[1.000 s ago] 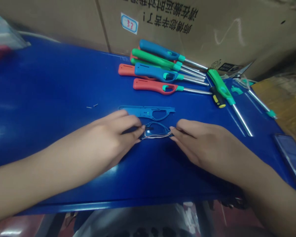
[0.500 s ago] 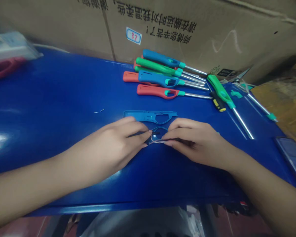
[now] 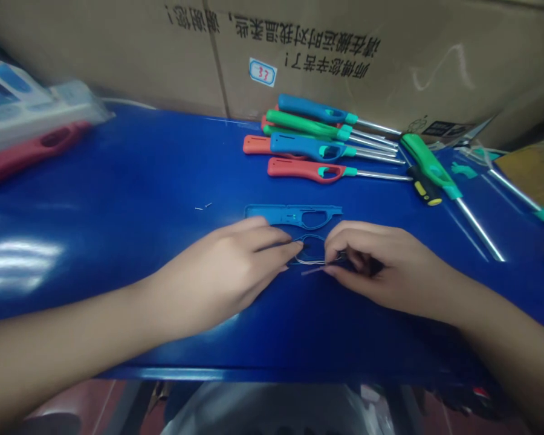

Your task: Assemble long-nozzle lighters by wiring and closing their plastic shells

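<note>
My left hand [image 3: 236, 269] lies on the blue table [image 3: 118, 199], fingers pressed together on the left end of a blue lighter shell half [image 3: 309, 251], which is mostly hidden under both hands. My right hand [image 3: 381, 266] pinches a thin pale wire [image 3: 312, 271] at the shell's right side. A wire loop shows in the gap between my hands. Just beyond them lies a second blue shell half [image 3: 294, 214], flat and untouched.
Several finished long-nosed lighters [image 3: 317, 148] in blue, green and red lie at the back. A green lighter [image 3: 428, 160] and a black-and-yellow screwdriver [image 3: 424, 188] lie to the right. Cardboard boxes [image 3: 299, 54] wall the far edge. A red lighter [image 3: 22, 157] and plastic packs lie far left.
My right hand has drawn in toward the left hand and curled into a pinch on the wire. The view has shifted left, bringing the red lighter and packs in.
</note>
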`<state>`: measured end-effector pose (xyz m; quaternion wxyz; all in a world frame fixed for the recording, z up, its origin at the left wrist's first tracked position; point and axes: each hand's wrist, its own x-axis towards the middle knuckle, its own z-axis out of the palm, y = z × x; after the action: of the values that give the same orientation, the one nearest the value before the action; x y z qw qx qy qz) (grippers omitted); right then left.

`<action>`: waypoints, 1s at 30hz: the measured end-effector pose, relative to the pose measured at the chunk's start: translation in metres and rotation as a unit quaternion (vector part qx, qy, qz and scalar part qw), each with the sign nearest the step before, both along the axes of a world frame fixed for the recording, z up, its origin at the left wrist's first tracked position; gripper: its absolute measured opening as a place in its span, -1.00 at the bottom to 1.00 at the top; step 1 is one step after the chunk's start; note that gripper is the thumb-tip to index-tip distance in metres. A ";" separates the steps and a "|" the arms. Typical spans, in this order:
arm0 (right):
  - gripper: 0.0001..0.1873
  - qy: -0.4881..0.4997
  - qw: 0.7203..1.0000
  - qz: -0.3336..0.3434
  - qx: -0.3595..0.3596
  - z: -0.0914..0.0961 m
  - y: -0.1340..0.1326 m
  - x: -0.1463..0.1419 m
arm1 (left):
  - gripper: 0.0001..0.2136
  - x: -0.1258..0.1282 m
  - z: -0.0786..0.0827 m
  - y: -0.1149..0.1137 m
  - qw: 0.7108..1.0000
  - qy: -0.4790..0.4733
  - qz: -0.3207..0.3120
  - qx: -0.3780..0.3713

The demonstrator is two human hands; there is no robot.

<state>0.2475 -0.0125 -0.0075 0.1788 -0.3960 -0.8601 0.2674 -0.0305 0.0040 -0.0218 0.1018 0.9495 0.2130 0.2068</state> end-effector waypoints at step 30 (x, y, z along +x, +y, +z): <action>-0.88 0.088 0.992 -0.090 -0.030 -0.002 0.000 -0.010 | -0.60 -0.004 0.009 0.001 0.995 0.074 -0.035 0.049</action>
<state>0.2374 -0.0121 -0.0092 0.2657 -0.4516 -0.7935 0.3095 -0.0343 0.0051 -0.0133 0.0461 0.9730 0.1760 0.1421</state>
